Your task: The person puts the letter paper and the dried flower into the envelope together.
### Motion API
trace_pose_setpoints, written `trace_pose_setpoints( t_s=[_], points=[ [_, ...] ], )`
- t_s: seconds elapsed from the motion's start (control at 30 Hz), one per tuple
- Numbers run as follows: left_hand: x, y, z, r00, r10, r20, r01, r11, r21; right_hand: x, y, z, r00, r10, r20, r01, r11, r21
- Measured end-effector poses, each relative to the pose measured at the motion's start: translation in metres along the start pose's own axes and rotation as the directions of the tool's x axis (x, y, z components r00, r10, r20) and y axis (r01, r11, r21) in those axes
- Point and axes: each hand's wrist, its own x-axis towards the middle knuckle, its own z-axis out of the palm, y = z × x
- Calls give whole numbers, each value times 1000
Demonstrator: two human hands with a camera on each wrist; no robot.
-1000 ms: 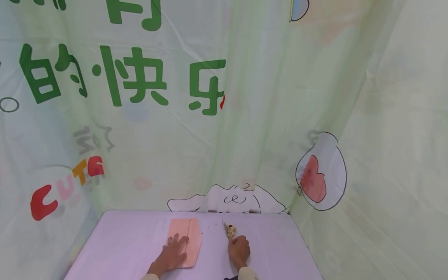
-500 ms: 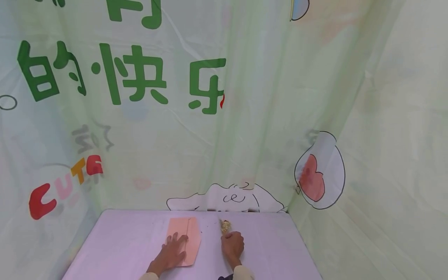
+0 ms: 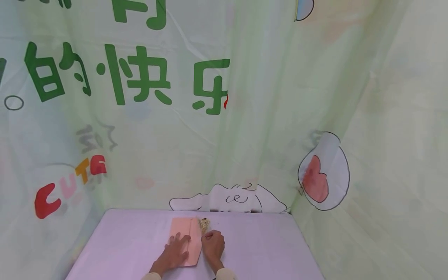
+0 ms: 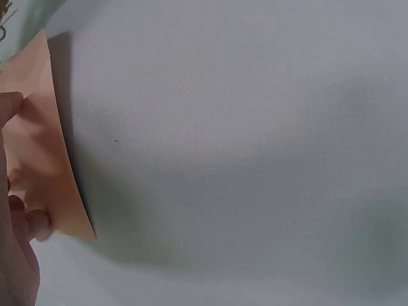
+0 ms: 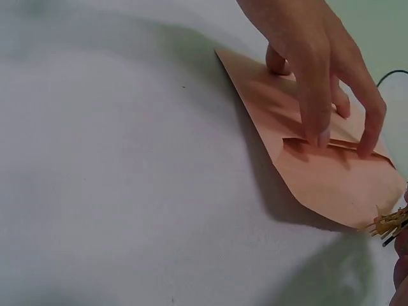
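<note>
A pink paper envelope (image 3: 182, 225) lies on the table with its flap unfolded toward the right. My left hand (image 3: 174, 251) rests on it with fingers spread; in the right wrist view its fingertips press by the slit of the envelope's mouth (image 5: 296, 145). Just right of the flap, my right hand (image 3: 213, 245) grips a small bunch of dried flowers (image 3: 204, 223), heads pointing away from me. The cut stem ends (image 5: 390, 224) poke out of the fist close to the flap's edge in the right wrist view. The fingers hide the middle of the bunch.
The pale lilac table (image 3: 259, 241) has its far edge against a hanging printed curtain (image 3: 252, 136), and more curtain flanks both sides. A thin dark loop (image 5: 390, 75) shows beyond the envelope in the right wrist view. A tiny dark speck (image 4: 116, 141) lies on the tabletop.
My right hand has moved left with the dried flowers, from well apart to right beside the envelope. My left hand and the envelope have stayed in place.
</note>
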Motion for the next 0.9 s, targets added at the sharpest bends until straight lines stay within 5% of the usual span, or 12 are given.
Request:
trace_pose_setpoints(
  t_s=[0.6, 0.9],
  points=[
    [3, 4, -3, 1000, 9, 4, -9, 1000, 28, -23, 3, 28, 997, -21, 74, 25, 998, -54],
    [1, 0, -4, 999, 30, -12, -30, 998, 52, -24, -6, 37, 992, 37, 121, -24, 994, -109]
  ],
)
